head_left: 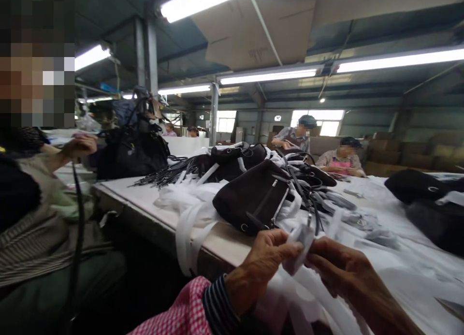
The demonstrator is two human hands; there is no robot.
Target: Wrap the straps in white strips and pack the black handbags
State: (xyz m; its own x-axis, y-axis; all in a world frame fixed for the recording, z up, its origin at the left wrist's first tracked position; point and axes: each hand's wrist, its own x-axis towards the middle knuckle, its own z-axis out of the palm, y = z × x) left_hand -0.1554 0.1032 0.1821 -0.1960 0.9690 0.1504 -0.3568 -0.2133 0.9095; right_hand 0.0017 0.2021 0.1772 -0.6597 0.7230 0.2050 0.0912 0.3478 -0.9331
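In front of me at the table edge, my left hand (pixel 266 260) pinches a small piece of translucent white wrapping (pixel 300 250) between thumb and fingers. My right hand (pixel 350 272) closes on the right side of the same wrapping, its fingertips partly hidden. A metal-ended black strap (pixel 310 218) runs down to the top of the wrapping; whether it goes inside I cannot tell. Just beyond my hands lies a black bag (pixel 253 195) with a zipper and a metal ring. Long white strips (pixel 190 236) hang over the table edge, and more lie below my hands.
Several thin black straps (pixel 174 173) lie heaped on the table (pixel 123 187). Small plastic-wrapped pieces (pixel 373 226) and black bags (pixel 416 185) are at right. A pointed metal blade (pixel 449 303) shows at lower right. A co-worker (pixel 29 195) sits close at left; others work across the table.
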